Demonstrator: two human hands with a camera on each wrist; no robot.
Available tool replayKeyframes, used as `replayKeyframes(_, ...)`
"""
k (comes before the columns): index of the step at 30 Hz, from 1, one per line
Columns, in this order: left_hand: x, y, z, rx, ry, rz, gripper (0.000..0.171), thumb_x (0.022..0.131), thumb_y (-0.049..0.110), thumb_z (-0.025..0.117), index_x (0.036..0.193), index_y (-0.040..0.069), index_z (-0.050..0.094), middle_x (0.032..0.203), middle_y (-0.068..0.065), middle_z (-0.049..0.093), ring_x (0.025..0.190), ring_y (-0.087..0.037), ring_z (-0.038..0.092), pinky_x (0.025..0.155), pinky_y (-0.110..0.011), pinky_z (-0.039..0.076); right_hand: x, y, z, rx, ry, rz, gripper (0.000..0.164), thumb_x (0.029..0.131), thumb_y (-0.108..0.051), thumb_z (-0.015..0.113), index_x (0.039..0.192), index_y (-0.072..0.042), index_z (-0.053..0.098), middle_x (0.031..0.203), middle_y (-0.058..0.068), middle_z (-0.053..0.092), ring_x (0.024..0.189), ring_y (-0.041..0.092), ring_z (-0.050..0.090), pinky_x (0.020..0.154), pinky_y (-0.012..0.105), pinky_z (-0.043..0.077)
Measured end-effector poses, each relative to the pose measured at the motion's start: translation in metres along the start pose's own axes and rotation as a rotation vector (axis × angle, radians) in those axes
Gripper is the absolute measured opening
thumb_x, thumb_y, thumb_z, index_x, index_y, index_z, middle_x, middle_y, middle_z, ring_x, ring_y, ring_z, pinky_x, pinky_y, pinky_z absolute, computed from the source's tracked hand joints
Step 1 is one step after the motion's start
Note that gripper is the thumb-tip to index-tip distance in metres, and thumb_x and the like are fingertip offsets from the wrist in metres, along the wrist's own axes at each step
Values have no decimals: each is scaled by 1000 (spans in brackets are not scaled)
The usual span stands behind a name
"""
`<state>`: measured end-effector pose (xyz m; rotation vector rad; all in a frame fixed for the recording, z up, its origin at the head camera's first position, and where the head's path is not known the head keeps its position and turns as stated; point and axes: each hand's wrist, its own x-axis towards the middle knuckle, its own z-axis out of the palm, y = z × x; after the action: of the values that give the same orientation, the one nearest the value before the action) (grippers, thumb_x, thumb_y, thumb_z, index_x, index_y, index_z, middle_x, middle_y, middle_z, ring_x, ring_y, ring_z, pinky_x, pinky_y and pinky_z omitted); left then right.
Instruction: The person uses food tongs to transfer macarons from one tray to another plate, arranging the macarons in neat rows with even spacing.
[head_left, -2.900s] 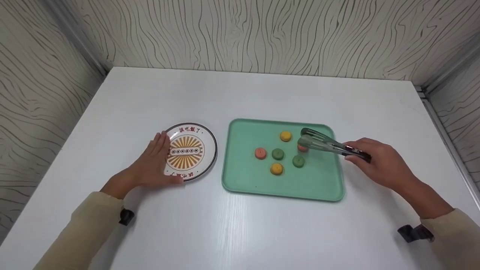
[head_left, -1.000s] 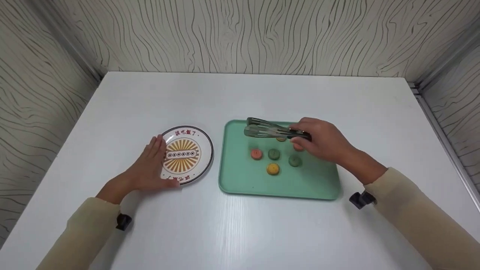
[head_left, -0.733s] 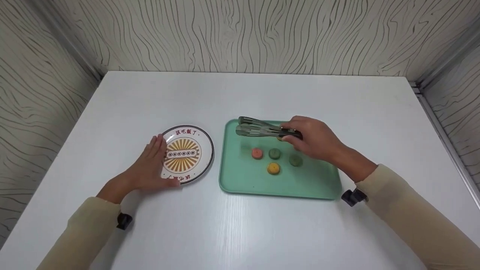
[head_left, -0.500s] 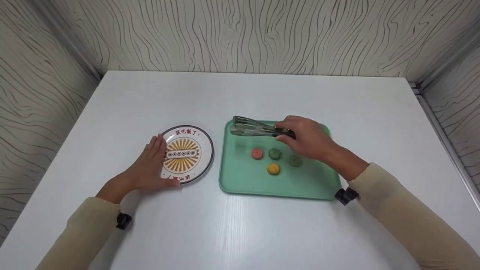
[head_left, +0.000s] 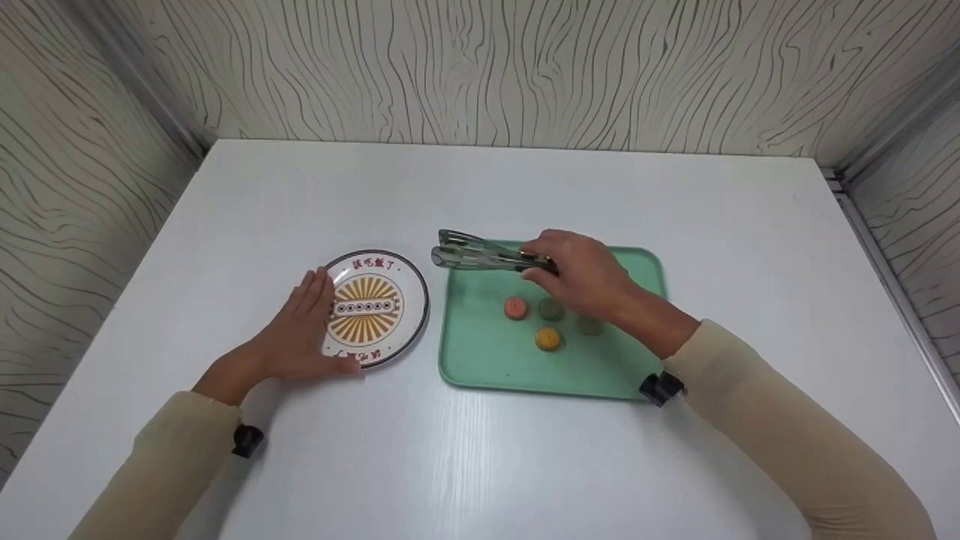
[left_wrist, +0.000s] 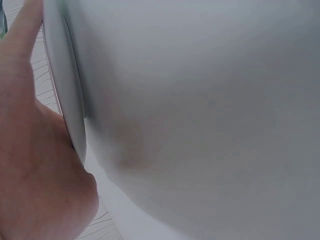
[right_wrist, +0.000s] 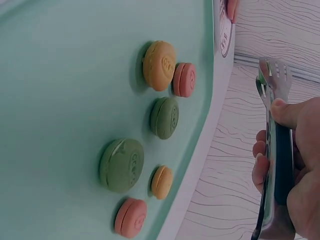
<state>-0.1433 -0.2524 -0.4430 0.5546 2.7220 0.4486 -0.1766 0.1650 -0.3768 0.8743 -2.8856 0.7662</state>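
My left hand [head_left: 300,330] rests against the left side of a round white plate [head_left: 411,322] with a dark rim, its straight fingers on the far-left rim and its thumb along the near rim. The plate's edge [left_wrist: 67,85] lies against the hand in the left wrist view. My right hand [head_left: 585,274] grips metal tongs [head_left: 487,256] with dark handles, tips pointing left, above the gap between plate and green tray [head_left: 487,371]. Something green [right_wrist: 262,77] shows at the tips; whether it is a macaron or a reflection I cannot tell.
On the tray lie pink [right_wrist: 185,80], yellow [right_wrist: 160,65] and green [right_wrist: 165,117] macarons; in the head view the right hand and forearm hide some. The white table [head_left: 420,465] meets patterned panels [head_left: 480,67] at back and sides.
My right hand has carried the tongs leftward from the tray's right part to its left edge, near the plate. The left hand has stayed at the plate.
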Motion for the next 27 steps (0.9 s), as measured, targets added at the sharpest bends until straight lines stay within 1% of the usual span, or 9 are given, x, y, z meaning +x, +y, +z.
replayKeyframes(6,0,-1,0,-3,-4,-4,139,77,76,69,158,-11,-4,167,-25,-13,154,-40,-16,123,-56,2,6,-6,5,11,-4,7,34,98,-22,72,126,-3,71,107,9,70,86,21,62,79,40,54)
replayKeyframes(10,0,0,0,-17,-2,-5,140,77,75,70,157,-11,-4,167,-26,-13,154,-40,-16,123,-56,1,10,-9,9,18,-2,-13,34,98,-22,71,126,-3,71,105,10,70,85,21,61,79,40,54)
replayKeyframes(15,0,0,0,-11,1,-4,139,77,75,70,157,-11,-4,166,-26,-14,154,-40,-16,123,-56,1,15,-12,13,10,-3,-20,34,98,-22,71,126,-3,71,104,9,69,82,21,60,77,39,53)
replayKeyframes(20,1,-1,0,-1,3,-3,140,77,75,70,157,-11,-4,166,-26,-13,154,-41,-15,123,-56,3,22,-16,16,14,-3,-25,34,98,-22,71,127,-3,70,107,10,70,85,21,62,79,40,54)
replayKeyframes(27,-1,2,-1,2,6,8,138,78,74,70,157,-13,-2,166,-28,-11,154,-42,-14,123,-57,4,31,-25,23,28,-46,1,37,100,-25,69,130,-4,69,107,8,69,85,20,60,82,40,54)
